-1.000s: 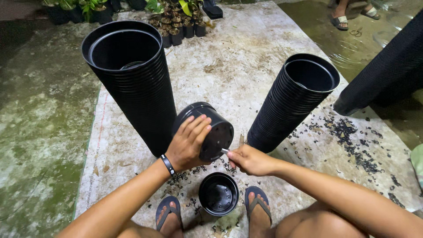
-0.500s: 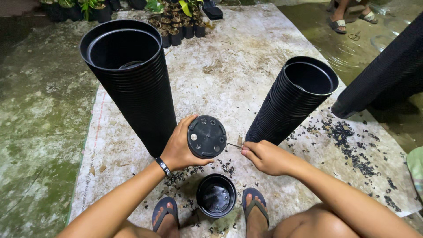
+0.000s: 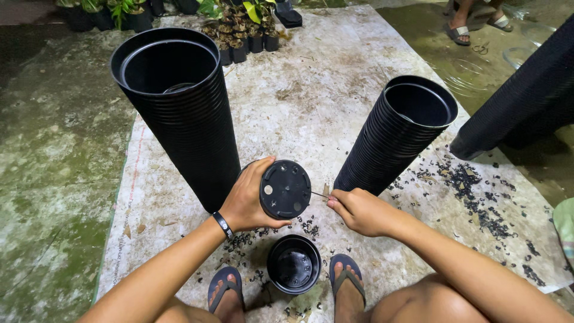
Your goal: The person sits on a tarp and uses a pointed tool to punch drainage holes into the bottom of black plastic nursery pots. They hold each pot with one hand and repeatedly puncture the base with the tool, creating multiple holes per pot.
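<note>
Turned since a second ago, the small black pot [image 3: 285, 189] now shows its flat round base to the camera, where earlier it lay side-on. A left hand [image 3: 246, 198] with a dark wristband grips it by the side wall, fingers curled round it, holding it above a second empty pot [image 3: 293, 263] that stands on the mat between two sandalled feet. A right hand [image 3: 359, 210] is pinched shut on a thin spike-like tool [image 3: 319, 194], its tip at the base's edge; whether it touches is hard to tell. With the base exposed and black chips [image 3: 472, 197] strewn across the stained mat [image 3: 335, 78], the work looks to be on the pot's underside. Two tall stacks of nested pots [image 3: 185, 119] [image 3: 397, 140] flank the hands.
</note>
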